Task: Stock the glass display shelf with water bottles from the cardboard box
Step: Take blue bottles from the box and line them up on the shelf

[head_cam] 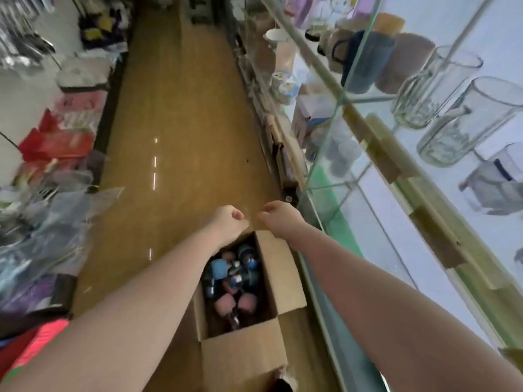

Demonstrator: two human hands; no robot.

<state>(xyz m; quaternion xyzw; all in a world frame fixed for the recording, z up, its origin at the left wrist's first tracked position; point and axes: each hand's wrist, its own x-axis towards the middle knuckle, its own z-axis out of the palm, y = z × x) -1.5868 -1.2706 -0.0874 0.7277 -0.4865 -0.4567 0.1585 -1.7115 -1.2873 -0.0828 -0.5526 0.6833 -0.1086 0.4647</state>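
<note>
Reaching past the cardboard box [278, 281], left hand [227, 219] and right hand [278, 215] each have a curled, empty grip; water bottles [236, 278] below could topple when grabbed blind.

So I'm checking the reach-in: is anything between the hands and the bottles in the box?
Nothing visible. The box stands open, flaps folded out, bottles exposed. Both the left hand and right hand are curled above its far edge, holding nothing.
</note>
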